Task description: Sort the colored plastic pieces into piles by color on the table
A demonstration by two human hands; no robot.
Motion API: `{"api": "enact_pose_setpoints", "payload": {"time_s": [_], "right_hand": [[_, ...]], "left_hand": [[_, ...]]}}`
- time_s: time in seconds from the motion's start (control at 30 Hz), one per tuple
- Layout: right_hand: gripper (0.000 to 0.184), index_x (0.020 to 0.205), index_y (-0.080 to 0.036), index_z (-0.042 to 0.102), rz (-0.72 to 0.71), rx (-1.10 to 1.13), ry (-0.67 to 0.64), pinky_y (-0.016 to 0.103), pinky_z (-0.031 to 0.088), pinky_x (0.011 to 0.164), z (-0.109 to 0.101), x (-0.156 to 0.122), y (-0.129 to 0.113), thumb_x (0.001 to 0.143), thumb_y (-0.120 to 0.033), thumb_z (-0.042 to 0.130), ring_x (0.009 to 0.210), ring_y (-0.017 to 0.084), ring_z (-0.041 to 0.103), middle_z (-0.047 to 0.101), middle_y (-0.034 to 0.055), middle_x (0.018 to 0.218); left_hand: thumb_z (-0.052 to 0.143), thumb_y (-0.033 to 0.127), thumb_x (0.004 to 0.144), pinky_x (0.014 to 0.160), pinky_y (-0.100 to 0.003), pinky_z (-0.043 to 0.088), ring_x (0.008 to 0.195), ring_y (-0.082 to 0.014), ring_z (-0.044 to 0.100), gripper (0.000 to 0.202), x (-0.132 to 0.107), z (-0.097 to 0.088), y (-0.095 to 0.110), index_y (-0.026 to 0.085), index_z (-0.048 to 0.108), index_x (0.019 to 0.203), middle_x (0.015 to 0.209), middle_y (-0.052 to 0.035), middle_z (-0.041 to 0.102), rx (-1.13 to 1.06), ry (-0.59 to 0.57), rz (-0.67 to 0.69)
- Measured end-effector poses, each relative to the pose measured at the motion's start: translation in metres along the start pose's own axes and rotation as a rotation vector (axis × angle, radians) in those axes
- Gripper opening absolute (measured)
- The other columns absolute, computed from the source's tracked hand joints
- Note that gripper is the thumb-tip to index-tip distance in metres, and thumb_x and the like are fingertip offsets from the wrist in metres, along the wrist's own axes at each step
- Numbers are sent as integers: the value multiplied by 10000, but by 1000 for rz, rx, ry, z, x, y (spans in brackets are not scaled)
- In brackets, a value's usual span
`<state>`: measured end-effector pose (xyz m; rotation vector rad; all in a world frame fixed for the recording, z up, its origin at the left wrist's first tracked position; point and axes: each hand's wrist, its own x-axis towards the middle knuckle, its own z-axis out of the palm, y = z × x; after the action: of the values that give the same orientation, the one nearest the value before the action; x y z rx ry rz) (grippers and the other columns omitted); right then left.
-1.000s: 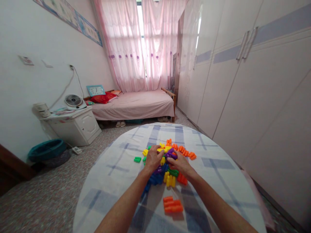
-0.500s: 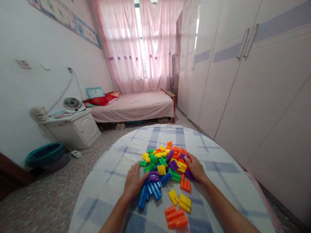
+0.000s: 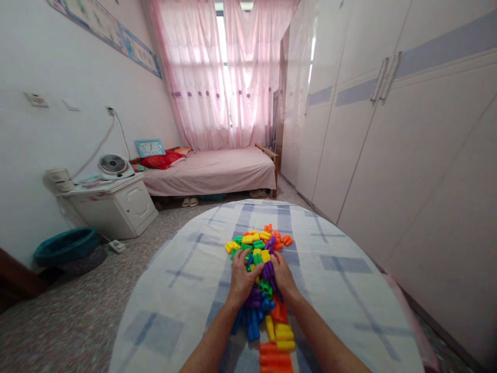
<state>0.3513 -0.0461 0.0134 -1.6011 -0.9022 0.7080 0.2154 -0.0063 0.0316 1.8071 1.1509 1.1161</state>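
Observation:
A heap of colourful ribbed plastic building blocks [image 3: 261, 257] lies on the round table covered with a checked cloth [image 3: 166, 280]. My left hand [image 3: 244, 277] rests on the left side of the heap, fingers spread over green and yellow blocks. On the right side, my right hand [image 3: 283, 277] presses against purple blocks [image 3: 267, 270] with its fingers apart. Between my forearms lie blue blocks [image 3: 253, 325], yellow blocks [image 3: 285, 335] and an orange block [image 3: 275, 358]. Some blocks are hidden beneath my palms.
Beyond the table stands a bed [image 3: 217, 168] with a pink sheet. A white cabinet [image 3: 126, 204] bearing a fan [image 3: 113, 163] is at the left, near a teal-lined bin [image 3: 67, 244]. Tall wardrobes [image 3: 388, 171] line the right side.
Both hands have moved inward, the left to the right and the right to the left. The heap between them is narrower, and the near blocks are closer together.

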Motion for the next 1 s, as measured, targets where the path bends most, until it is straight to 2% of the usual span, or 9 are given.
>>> {"api": "enact_pose_setpoints", "payload": {"time_s": [0.1,0.17,0.27,0.37,0.47,0.57,0.7,0.83,1.0], "right_hand": [[617,1101,-163,575,37,177,-84,423,442,950,1,-1,-14,812,-637,307,1083,265,576,657,104,1094],[628,1053,-171,593,56,289,-151,380,511,833,1,-2,-26,823,-658,270,981,244,633,690,93,996],[615,986,-179,617,87,398,-230,357,538,718,-3,-2,-44,826,-662,271,894,241,666,706,101,903],[593,957,-180,637,140,415,-319,369,532,688,-18,0,-53,819,-658,313,836,242,673,710,106,858],[522,917,-195,667,81,137,-322,386,512,750,-44,6,-50,796,-628,402,848,233,658,715,75,874],[423,883,-219,691,-87,-204,-169,419,453,888,-74,24,-38,776,-558,461,940,249,627,712,57,951],[448,1065,-211,649,-158,-297,-19,442,291,1060,-96,67,-18,805,-502,429,1174,265,497,625,84,1192],[496,1153,-186,605,-197,-305,4,439,177,1126,-89,118,-1,797,-494,450,1288,259,392,536,94,1323],[579,1126,-194,622,-222,-240,-106,438,222,1121,-54,159,5,769,-619,456,1284,251,420,553,95,1313]], "left_hand": [[650,334,719,847,-376,507,968,-212,606,352,12,7,23,147,619,1015,1095,-99,582,-60,-28,11],[629,282,734,806,-354,525,909,-187,625,304,21,11,39,155,622,1010,1110,-97,593,-113,-63,14],[610,247,756,866,-348,514,996,-193,620,322,35,14,57,165,622,1067,1238,-113,552,-212,-131,43],[594,302,789,920,-358,494,1110,-222,576,342,49,5,56,166,626,1100,1314,-127,502,-212,-141,100],[553,359,816,907,-386,503,1176,-251,528,320,63,-20,32,164,647,1051,1300,-136,505,-84,-44,145],[502,391,836,968,-422,462,1211,-252,497,338,75,-52,-11,167,645,1044,1279,-135,522,103,43,134],[429,444,868,1095,-437,319,1279,-243,436,435,78,-80,-65,159,606,1143,1304,-130,531,380,22,119],[472,503,832,1122,-493,232,1349,-287,341,590,70,-84,-94,159,481,1311,1388,-134,475,535,-174,66],[604,587,719,1129,-507,196,1367,-314,299,820,65,-74,-96,183,373,1394,1451,-136,392,396,-270,128]]}}
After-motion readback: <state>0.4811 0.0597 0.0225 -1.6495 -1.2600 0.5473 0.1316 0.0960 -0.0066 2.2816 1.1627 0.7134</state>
